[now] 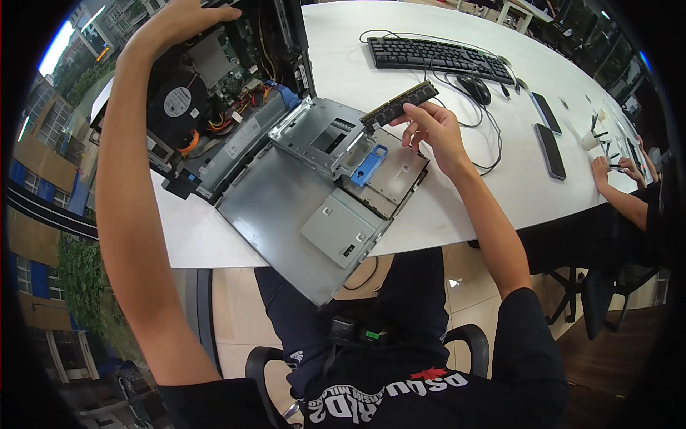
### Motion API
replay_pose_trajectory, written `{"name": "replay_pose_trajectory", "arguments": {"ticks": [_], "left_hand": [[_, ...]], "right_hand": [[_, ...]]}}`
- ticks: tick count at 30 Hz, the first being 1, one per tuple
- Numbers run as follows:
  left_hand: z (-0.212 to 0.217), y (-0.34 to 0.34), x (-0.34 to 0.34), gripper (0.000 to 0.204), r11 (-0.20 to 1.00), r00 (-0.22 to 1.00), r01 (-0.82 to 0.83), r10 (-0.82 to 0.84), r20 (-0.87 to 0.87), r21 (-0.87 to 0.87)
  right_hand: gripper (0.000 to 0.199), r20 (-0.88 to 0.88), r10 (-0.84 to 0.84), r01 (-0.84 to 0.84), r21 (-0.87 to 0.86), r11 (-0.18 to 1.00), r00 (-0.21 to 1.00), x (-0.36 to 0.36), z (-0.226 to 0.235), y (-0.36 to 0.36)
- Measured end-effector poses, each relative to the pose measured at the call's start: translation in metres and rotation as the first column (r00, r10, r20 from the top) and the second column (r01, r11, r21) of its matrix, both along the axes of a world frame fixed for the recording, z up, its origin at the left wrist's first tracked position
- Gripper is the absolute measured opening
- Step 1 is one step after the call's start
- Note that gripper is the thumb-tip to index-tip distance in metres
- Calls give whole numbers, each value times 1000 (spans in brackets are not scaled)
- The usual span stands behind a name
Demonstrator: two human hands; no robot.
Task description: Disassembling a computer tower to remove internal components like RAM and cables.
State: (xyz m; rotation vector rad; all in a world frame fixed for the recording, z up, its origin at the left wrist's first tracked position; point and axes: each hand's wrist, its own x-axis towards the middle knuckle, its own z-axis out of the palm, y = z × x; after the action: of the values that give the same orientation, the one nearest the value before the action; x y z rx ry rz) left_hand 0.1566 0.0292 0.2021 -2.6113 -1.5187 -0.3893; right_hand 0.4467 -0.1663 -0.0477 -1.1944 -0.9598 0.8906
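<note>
Between the thumb and fingers of my right hand (436, 132) is a RAM module (399, 105), a dark stick with black chips, held tilted above the metal parts. My left hand (187, 21) grips the far top edge of an opened desktop computer case (246, 143); some of its fingers are out of sight. Inside the case are a round black fan (179, 102), coloured cables and a green circuit board. Below the RAM module lies a metal drive bracket (314, 132) with a blue latch (369, 166). Both rest on the large metal side panel (268, 207).
A black keyboard (436, 58) and a wired mouse (474, 89) sit farther back on the white table (457, 204). Two dark phones (549, 150) lie to the right. Beyond them another person's hands (607, 171) work at the table. The side panel overhangs the near edge.
</note>
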Motion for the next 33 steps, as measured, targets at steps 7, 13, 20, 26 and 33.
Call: {"name": "replay_pose_trajectory", "arguments": {"ticks": [7,13,20,26,33], "left_hand": [[1,-8,2,83,999,999,42,-42,17,-19],[3,-14,-1,84,997,997,71,-71,-6,-7],[-10,19,0,88,1000,1000,-4,4,-28,11],[-29,91,-26,95,974,988,154,-157,6,164],[-6,4,5,88,1000,1000,8,-8,-25,21]], "right_hand": [[29,4,-3,3,5,1000,1000,-1,2,-3],[29,2,-5,5,7,1000,1000,-3,3,-3],[28,26,-18,18,7,1000,999,-1,4,-5],[26,9,-3,3,18,1000,1000,-7,3,-1],[29,-13,0,0,19,1000,1000,4,-2,-4]]}}
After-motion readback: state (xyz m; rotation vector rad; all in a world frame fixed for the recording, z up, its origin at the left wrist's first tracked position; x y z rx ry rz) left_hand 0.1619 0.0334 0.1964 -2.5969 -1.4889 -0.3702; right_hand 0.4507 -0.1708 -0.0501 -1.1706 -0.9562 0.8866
